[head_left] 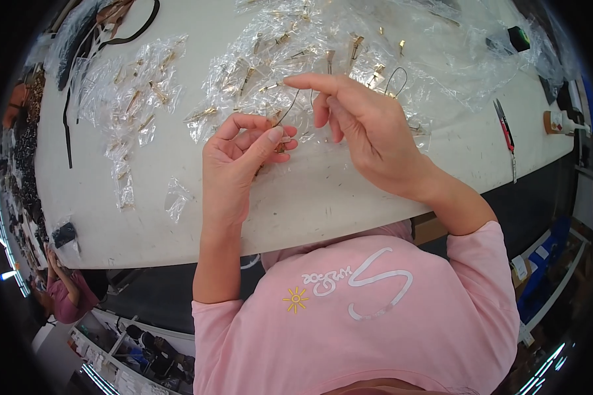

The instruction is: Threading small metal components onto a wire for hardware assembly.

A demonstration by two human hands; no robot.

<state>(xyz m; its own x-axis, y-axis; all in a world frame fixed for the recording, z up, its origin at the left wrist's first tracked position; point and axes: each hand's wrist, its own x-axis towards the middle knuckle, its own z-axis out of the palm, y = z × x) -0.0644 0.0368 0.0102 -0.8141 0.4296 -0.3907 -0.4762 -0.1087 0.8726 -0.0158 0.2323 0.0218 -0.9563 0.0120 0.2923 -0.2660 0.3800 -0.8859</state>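
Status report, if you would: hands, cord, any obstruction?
Left hand pinching small gold-toned piece. Right hand at thin dark cord. Clear plastic packets just beyond.

We see a worker in a pale pink T-shirt (415, 355) with a round neckline (369, 378), its front carrying looping white script (362, 283) and, beside it, a yellow sun (296, 299) with separate rays. Matching loose sleeves (478, 253) end near the elbows, and we find left hand (244, 153) and right hand (375, 128) both bare.
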